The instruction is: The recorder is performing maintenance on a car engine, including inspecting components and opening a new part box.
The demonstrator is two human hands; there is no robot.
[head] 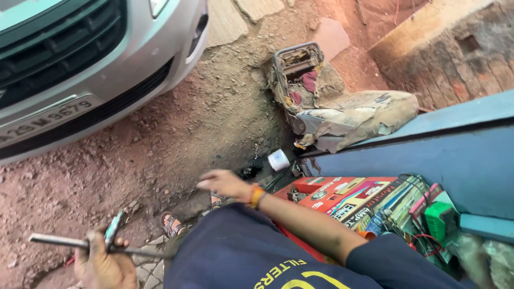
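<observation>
My left hand [101, 265] is at the bottom left, closed around a long thin metal rod [56, 242] that lies crosswise, together with a small green-handled tool [114, 227]. My right hand [225, 183] reaches out over the dirt ground with its fingers spread and nothing in it; it is blurred, and an orange band [257, 196] sits on its wrist. Below it show my dark blue shirt [241, 257] and my sandalled feet [172, 226].
The front bumper of a silver car [101, 75] fills the top left. A torn old seat [332, 107] lies on the reddish ground. Near my right hand are a white cylinder [278, 159] and a red box of packaged parts [348, 198]. A blue panel [455, 160] stands at right.
</observation>
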